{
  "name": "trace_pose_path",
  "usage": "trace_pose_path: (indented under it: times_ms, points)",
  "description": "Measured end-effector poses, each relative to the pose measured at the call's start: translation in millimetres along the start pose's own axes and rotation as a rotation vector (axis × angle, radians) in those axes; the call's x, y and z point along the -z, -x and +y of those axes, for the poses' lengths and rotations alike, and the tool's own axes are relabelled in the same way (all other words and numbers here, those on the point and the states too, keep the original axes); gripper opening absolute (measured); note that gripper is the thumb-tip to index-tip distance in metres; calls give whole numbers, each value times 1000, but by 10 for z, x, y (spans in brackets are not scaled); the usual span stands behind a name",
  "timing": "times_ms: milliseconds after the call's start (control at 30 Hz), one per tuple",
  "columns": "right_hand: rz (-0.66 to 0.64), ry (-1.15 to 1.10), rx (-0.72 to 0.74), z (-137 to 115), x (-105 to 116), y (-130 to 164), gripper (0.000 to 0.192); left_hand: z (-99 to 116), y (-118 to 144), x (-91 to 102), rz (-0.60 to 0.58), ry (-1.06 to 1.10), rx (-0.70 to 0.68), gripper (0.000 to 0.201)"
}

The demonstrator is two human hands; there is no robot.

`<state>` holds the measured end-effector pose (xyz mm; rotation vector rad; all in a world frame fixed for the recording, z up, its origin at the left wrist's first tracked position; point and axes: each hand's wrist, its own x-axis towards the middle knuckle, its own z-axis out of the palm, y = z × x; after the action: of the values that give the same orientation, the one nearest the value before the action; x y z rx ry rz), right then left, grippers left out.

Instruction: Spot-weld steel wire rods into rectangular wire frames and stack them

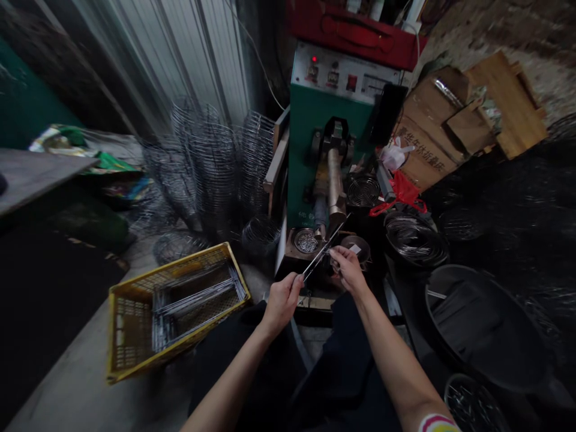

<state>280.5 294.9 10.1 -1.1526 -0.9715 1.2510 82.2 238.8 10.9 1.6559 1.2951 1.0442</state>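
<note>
Wire piece [317, 257] is up front in both hands, slanting away from the lap towards the green machine. The left hand [282, 300] is closed on the near end, thumb pressed down against the fingers. The right hand [347, 269] is pinched shut further along, seemingly on the same piece — too dark there to tell if there's some tiny part between the fingertips as well.

Off to the left there's a yellow crate [168, 270] with a loose pile of bent wires [198, 297] in it. Past the hands, a dish of small metal bits [308, 242] sits on the machine's base, and the far end of the wire reaches just beside the tip of the thick metal arm [335, 180]. Can't tell whether they touch.

My read: this is the lining-up step at the green machine [300, 156], whose red light [314, 59] is on. Next move probably calls for a steady two-handed hold with the right spot under the tip — and fingertips kept well out of the way.

Further back: stacked wire baskets [216, 168] on the left, a cardboard box [427, 144] on the right.
</note>
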Motion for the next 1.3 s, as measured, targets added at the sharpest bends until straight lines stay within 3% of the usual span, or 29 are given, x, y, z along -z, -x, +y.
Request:
trace_pose_path:
  times_ms: [667, 1000, 1300]
  points:
    - [-1, -41, -24, -24, -68, -104, 28, 2, -70, 25, -27, 64, 49, 38]
    - [60, 102, 51, -96, 69, -62, 36, 57, -155, 7, -29, -65, -97, 36]
    - [82, 164, 113, -109, 107, -157, 37, 26, -354, 15, -39, -65, -127, 38]
